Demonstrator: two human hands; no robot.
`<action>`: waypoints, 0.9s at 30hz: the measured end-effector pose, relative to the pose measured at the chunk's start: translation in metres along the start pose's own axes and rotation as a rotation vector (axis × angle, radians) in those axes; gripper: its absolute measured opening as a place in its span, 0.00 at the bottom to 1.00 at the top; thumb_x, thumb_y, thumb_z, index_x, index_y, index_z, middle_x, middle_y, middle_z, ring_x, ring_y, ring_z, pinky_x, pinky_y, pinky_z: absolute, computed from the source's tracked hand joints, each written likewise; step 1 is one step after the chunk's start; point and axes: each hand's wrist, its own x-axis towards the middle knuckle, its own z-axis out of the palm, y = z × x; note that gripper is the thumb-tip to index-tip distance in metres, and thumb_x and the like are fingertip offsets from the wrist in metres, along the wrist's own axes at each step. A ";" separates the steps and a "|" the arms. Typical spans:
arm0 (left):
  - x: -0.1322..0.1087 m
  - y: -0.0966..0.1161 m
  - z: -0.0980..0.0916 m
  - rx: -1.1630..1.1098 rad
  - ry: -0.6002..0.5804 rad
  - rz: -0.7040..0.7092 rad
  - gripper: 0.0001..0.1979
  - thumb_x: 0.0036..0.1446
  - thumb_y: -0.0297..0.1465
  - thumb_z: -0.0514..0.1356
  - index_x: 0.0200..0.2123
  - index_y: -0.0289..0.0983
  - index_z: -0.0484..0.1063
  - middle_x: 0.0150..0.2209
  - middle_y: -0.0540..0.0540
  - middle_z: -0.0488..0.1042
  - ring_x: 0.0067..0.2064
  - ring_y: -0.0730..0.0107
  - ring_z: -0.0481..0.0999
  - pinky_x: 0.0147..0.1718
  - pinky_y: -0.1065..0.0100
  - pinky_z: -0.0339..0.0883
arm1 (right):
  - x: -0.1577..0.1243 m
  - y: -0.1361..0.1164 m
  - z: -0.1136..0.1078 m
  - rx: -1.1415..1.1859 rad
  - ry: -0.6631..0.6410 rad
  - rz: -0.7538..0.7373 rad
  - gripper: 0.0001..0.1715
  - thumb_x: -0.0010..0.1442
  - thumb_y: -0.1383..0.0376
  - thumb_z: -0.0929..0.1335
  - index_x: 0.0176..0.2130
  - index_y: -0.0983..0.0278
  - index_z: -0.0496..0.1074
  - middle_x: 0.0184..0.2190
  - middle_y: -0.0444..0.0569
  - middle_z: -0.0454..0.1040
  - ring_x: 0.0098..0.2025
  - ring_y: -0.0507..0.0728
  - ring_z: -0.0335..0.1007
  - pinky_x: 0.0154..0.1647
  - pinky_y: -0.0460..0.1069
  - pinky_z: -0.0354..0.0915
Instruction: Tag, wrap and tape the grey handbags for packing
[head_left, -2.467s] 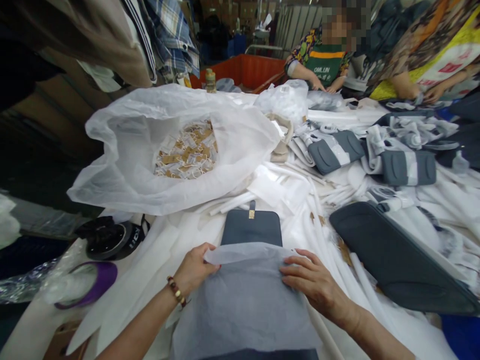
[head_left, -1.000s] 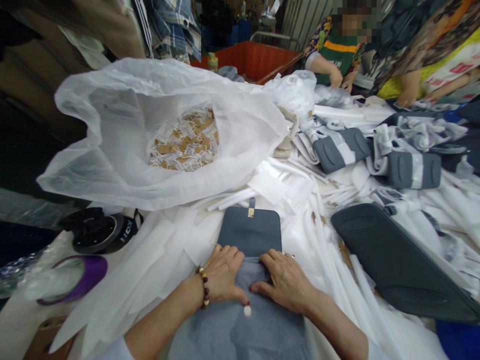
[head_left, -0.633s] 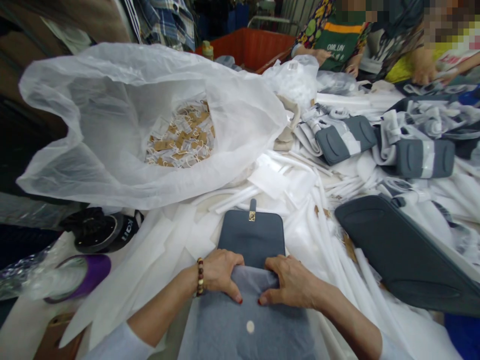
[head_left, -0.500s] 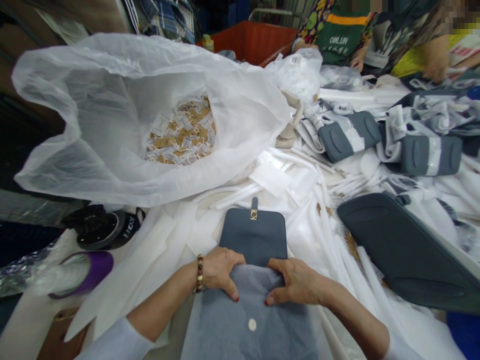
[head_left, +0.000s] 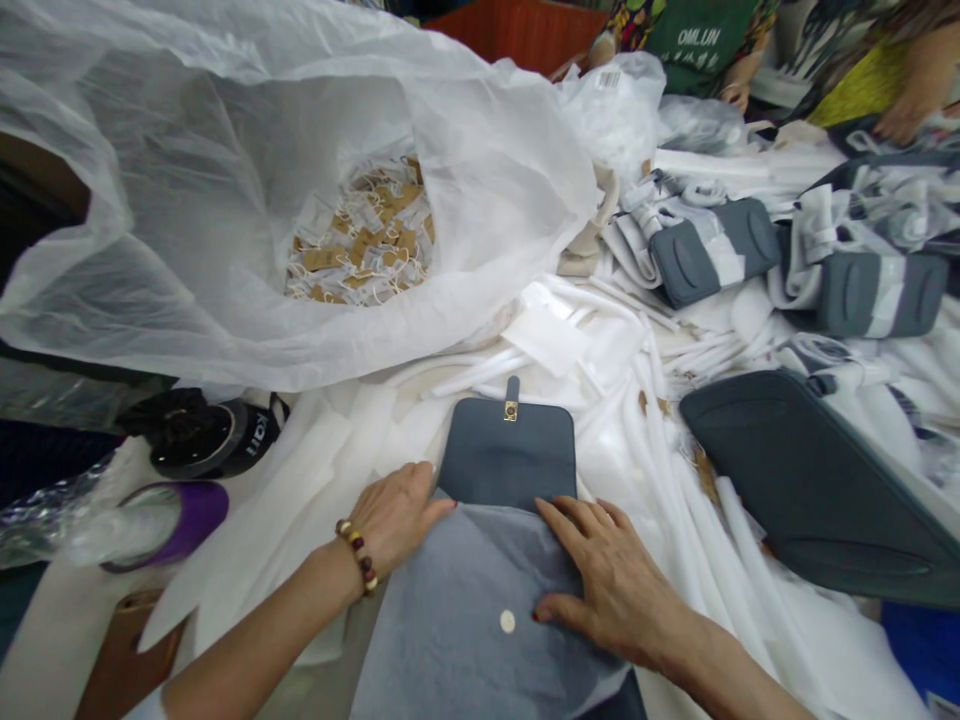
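A dark blue-grey bag point(head_left: 502, 452) lies in front of me, its flap pointing away and a small strap with a gold clasp point(head_left: 511, 408) at the flap's end. Over its lower part lies a thin translucent sheet point(head_left: 465, 590) with a round white dot. My left hand point(head_left: 396, 512), with a bead bracelet point(head_left: 358, 556) at the wrist, pinches the sheet's upper left corner between thumb and fingers. My right hand point(head_left: 611, 570) rests on the sheet's right side, fingers spread and thumb beside the dot. A dark corner of the bag shows below the sheet at lower right.
A large plastic bag point(head_left: 495, 190) holding many tan tags point(head_left: 375, 240) stands at the back left. Strapped dark bags point(head_left: 712, 250) and a flat dark panel point(head_left: 810, 490) lie right. At left are a purple tape roll point(head_left: 202, 520) and a phone point(head_left: 127, 660). Co-workers stand behind.
My left hand has moved left to the sheet's corner. My right hand's fingers have spread wider. The sheet has shifted, baring a dark corner at lower right. The view has moved slightly.
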 end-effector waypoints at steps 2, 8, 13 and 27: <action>-0.009 0.000 0.004 -0.018 -0.009 -0.066 0.16 0.59 0.40 0.51 0.43 0.36 0.66 0.33 0.44 0.72 0.36 0.60 0.74 0.34 0.66 0.61 | -0.005 0.001 0.006 -0.021 0.054 0.025 0.53 0.43 0.46 0.73 0.60 0.66 0.57 0.58 0.64 0.60 0.58 0.71 0.57 0.58 0.66 0.50; -0.001 -0.004 0.016 -0.280 0.013 -0.081 0.19 0.52 0.33 0.57 0.48 0.36 0.64 0.25 0.52 0.70 0.30 0.66 0.72 0.29 0.70 0.59 | -0.025 0.003 0.023 -0.088 0.308 0.054 0.51 0.46 0.49 0.72 0.62 0.63 0.51 0.60 0.64 0.55 0.60 0.71 0.54 0.53 0.64 0.58; 0.009 -0.002 0.015 -0.360 0.079 0.006 0.11 0.51 0.29 0.57 0.40 0.37 0.69 0.22 0.55 0.68 0.27 0.71 0.71 0.29 0.72 0.60 | -0.031 -0.002 0.021 -0.239 0.377 -0.031 0.42 0.52 0.51 0.68 0.60 0.63 0.56 0.61 0.63 0.54 0.62 0.73 0.48 0.57 0.69 0.47; -0.011 0.018 0.027 0.198 0.389 0.488 0.13 0.58 0.20 0.50 0.42 0.34 0.69 0.45 0.39 0.72 0.45 0.60 0.71 0.43 0.60 0.66 | -0.020 -0.008 0.021 -0.218 0.311 -0.167 0.29 0.60 0.51 0.63 0.54 0.65 0.65 0.52 0.57 0.70 0.54 0.64 0.63 0.62 0.63 0.33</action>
